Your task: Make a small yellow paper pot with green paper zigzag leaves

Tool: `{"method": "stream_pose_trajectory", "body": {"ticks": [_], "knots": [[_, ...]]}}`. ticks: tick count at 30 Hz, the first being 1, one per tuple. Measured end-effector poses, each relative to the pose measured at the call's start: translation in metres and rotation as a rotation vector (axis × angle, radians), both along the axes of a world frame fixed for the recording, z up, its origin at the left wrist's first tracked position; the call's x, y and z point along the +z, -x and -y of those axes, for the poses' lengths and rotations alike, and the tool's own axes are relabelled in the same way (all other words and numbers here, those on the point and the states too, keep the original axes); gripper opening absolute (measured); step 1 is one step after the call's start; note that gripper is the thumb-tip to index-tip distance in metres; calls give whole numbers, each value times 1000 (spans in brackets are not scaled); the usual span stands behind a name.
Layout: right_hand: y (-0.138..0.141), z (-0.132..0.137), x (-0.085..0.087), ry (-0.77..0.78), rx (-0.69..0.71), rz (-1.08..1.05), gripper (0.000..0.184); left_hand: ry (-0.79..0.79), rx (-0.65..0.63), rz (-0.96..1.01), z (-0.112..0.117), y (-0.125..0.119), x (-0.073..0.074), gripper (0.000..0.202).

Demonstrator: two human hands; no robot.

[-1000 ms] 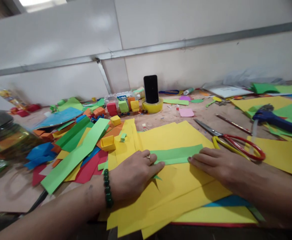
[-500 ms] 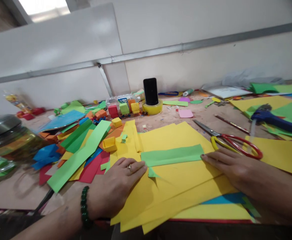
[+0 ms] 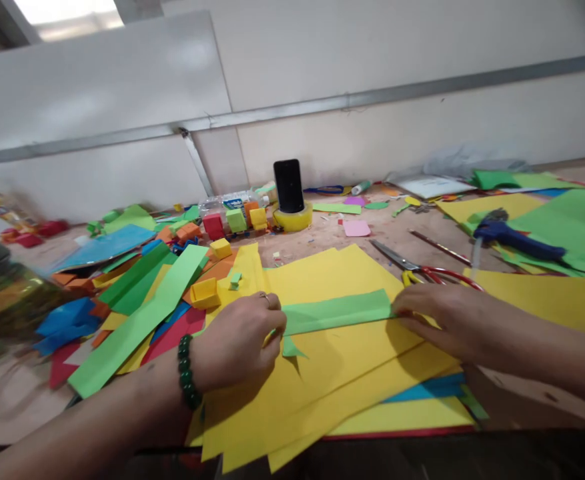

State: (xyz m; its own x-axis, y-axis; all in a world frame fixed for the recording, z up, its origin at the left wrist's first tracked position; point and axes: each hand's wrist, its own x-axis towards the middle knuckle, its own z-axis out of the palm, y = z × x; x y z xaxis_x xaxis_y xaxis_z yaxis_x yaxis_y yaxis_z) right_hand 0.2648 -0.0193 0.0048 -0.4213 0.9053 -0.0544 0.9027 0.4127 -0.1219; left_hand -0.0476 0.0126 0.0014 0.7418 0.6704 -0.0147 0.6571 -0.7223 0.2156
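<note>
A folded green paper strip (image 3: 337, 311) lies across a stack of yellow paper sheets (image 3: 332, 373) in front of me. My left hand (image 3: 239, 340), with a dark bead bracelet at the wrist, pinches the strip's left end, fingers curled. My right hand (image 3: 435, 317) pinches the right end. A small green flap hangs below the strip near my left hand. Red-and-yellow scissors (image 3: 422, 270) lie just beyond my right hand.
A heap of coloured paper strips (image 3: 142, 307) and small folded paper cubes (image 3: 205, 292) covers the left. A phone (image 3: 288, 185) stands in a yellow tape roll. A blue glue gun (image 3: 517, 240) rests on green sheets at right. A jar (image 3: 2, 287) stands far left.
Both hands went from lying flat on the strip to sliding out to its ends and pinching them. The camera shifted slightly.
</note>
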Motion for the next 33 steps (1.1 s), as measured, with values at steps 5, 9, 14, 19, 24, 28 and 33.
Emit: {"method": "stream_pose_trajectory", "body": {"ticks": [5, 9, 14, 19, 24, 28, 33], "knots": [[11, -37, 16, 111, -115, -17, 55, 32, -22, 151, -11, -11, -10, 20], [18, -49, 15, 302, -76, -18, 38, 25, -47, 284, -17, -4, -21, 17], [14, -52, 15, 302, -14, -129, 26, 54, 294, 630, -36, 3, -17, 51], [18, -58, 23, 258, -74, -448, 39, 631, 482, 1103, -47, 5, -9, 61], [58, -46, 12, 596, -94, -747, 36, 909, 366, 1353, -45, 2, -10, 44], [82, -35, 4, 758, -91, -828, 34, 973, 429, 1405, -47, 3, -13, 40], [99, -29, 6, 726, -116, -862, 41, 982, 376, 1394, -48, 2, -15, 38]]}}
